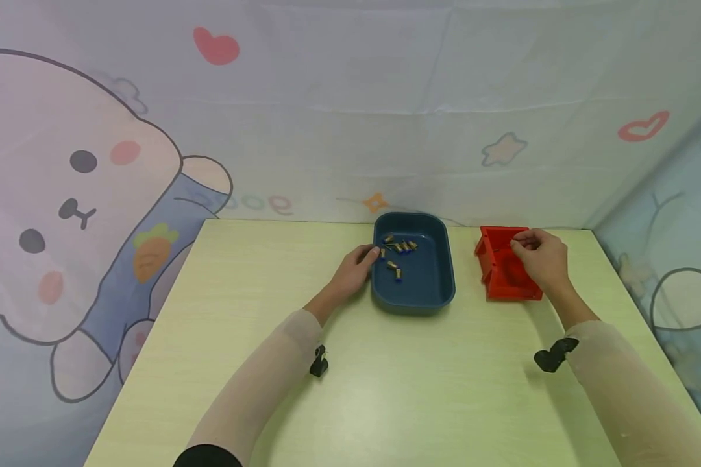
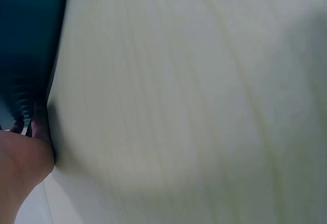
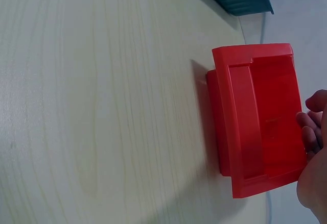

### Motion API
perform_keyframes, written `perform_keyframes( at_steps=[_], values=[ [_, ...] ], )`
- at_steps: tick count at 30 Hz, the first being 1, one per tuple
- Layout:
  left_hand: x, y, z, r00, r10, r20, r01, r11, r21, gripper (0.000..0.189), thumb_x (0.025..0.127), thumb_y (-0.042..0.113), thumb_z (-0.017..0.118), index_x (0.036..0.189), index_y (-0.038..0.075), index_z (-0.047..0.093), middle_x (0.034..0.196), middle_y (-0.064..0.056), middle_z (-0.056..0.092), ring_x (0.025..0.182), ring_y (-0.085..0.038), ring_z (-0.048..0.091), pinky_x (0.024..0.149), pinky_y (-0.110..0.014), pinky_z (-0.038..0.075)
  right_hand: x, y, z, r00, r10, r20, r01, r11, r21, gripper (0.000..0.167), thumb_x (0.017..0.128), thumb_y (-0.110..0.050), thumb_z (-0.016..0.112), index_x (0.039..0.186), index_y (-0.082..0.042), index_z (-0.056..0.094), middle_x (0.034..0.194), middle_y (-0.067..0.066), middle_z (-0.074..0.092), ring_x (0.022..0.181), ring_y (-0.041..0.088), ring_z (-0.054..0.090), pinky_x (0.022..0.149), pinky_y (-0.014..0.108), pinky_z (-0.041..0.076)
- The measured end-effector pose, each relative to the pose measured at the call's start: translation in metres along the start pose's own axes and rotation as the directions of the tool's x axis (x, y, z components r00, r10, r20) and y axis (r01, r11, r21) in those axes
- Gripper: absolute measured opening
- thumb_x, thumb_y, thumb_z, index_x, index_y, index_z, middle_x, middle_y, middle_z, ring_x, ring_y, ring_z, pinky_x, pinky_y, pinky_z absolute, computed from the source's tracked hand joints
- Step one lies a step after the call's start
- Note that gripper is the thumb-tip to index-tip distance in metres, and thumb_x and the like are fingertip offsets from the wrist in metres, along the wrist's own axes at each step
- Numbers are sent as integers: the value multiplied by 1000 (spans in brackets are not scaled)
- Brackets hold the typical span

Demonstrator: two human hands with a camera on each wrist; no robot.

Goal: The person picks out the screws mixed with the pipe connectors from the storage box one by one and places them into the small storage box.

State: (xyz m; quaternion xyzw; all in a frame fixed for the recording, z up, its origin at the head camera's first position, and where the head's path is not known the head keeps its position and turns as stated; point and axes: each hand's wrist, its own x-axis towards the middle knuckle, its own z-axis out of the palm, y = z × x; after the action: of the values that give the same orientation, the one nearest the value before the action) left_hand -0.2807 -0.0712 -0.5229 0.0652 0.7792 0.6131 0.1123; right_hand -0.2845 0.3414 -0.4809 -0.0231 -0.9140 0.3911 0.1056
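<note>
Several small brass fittings with blue ends [image 1: 398, 275] lie in the left half of a dark blue tray [image 1: 444, 285]. At the tray's left side, my left hand [image 1: 353, 271] holds the rim, its thumb at the edge. The left wrist view shows its fingers against the outer wall of the tray [image 2: 30, 40]. Over the red bin [image 1: 505, 285] is my right hand [image 1: 544, 258], fingers loosely bent above the opening. No object shows between thumb and fingers of the right hand [image 3: 316, 132]. A faint brownish mark appears inside the bin [image 3: 242, 117].
Both containers stand near the back edge of the pale wooden table [image 1: 350, 389], the red bin to the right of the tray with a gap between. A printed cloth [image 1: 350, 130] hangs behind the table. Small black devices [image 1: 555, 355] are strapped at both wrists.
</note>
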Motion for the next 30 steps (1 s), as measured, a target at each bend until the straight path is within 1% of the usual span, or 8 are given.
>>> perform_keyframes(
  at_steps=[5, 13, 19, 24, 27, 30],
  values=[
    [-1, 1, 0, 1000, -2, 4, 2, 1000, -16, 65, 114, 48, 46, 161, 3, 42, 156, -15, 52, 144, -29, 51, 115, -43, 46, 0, -1, 0, 1000, 9, 6, -9, 1000, -6, 28, 106, -23, 65, 117, 2, 71, 106, 19, 69, 93, 22, 56, 73, 17, 45],
    [-1, 0, 0, 1000, 9, -4, -9, 1000, 15, 65, 114, 49, 46, 160, 3, 43, 156, -15, 53, 145, -30, 50, 118, -44, 43, -1, -3, -1, 1000, 14, 17, -14, 1000, -15, 28, 107, -23, 64, 118, 3, 70, 107, 19, 68, 94, 24, 55, 74, 18, 45],
    [-1, 0, 0, 1000, 8, 1, -8, 1000, 8, 65, 114, 48, 46, 160, 3, 43, 156, -15, 53, 145, -30, 50, 118, -44, 43, -2, -3, 0, 1000, 10, 18, -10, 1000, -21, 28, 107, -23, 64, 117, 3, 70, 106, 18, 67, 93, 23, 55, 73, 18, 45],
    [0, -1, -1, 1000, 11, -1, -11, 1000, 10, 62, 114, 46, 46, 160, 4, 44, 156, -15, 53, 145, -30, 49, 119, -44, 42, -1, -2, 0, 1000, 3, 23, -3, 1000, -24, 28, 107, -24, 64, 117, 2, 70, 106, 18, 67, 93, 24, 55, 72, 18, 45],
    [0, -1, -1, 1000, 8, -1, -8, 1000, 7, 63, 114, 47, 46, 160, 4, 44, 156, -14, 53, 145, -29, 50, 119, -44, 42, 1, -1, -1, 1000, -3, 30, 4, 999, -34, 28, 107, -24, 65, 117, 2, 70, 106, 18, 68, 92, 24, 56, 71, 17, 45],
    [0, -2, -1, 1000, 4, 2, -4, 1000, -5, 66, 113, 50, 46, 160, 5, 43, 155, -14, 53, 144, -29, 50, 117, -43, 44, 3, -1, -3, 999, -25, 34, 27, 998, -48, 28, 107, -23, 65, 116, 2, 70, 106, 19, 69, 93, 26, 59, 71, 18, 46]
  ],
)
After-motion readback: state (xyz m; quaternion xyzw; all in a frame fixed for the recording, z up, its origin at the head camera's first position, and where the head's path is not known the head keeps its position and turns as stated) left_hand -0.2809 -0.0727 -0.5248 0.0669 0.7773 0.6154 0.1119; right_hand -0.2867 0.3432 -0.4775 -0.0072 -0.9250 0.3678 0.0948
